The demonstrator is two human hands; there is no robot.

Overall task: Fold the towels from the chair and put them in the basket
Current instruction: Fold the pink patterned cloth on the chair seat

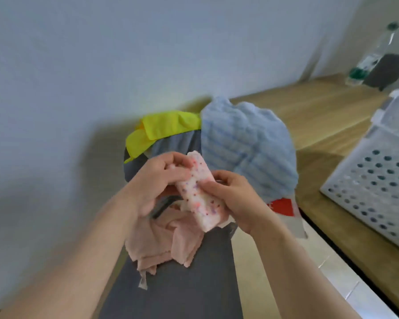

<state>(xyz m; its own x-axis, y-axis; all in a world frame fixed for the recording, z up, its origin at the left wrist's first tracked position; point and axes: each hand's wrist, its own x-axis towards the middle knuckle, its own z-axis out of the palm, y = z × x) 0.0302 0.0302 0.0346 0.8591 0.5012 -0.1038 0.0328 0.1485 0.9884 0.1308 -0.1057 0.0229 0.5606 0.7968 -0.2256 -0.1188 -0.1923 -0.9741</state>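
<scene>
Both hands meet above the chair. The left hand (157,180) curls its fingers round the upper end of a small folded white terry towel speckled pink and purple (199,194), and the right hand (233,199) pinches its lower edge. Beneath them a crumpled pale pink cloth (166,240) lies on the grey fabric chair seat (171,288). Further back sit a bright yellow cloth (161,130) and a fluffy light blue striped towel (247,146) — side by side, touching. To the right, a white perforated plastic basket (373,180) stands on a wooden table (309,111) against a plain pale wall (101,54); a clear plastic bottle (373,54) stands behind — blurred.
</scene>
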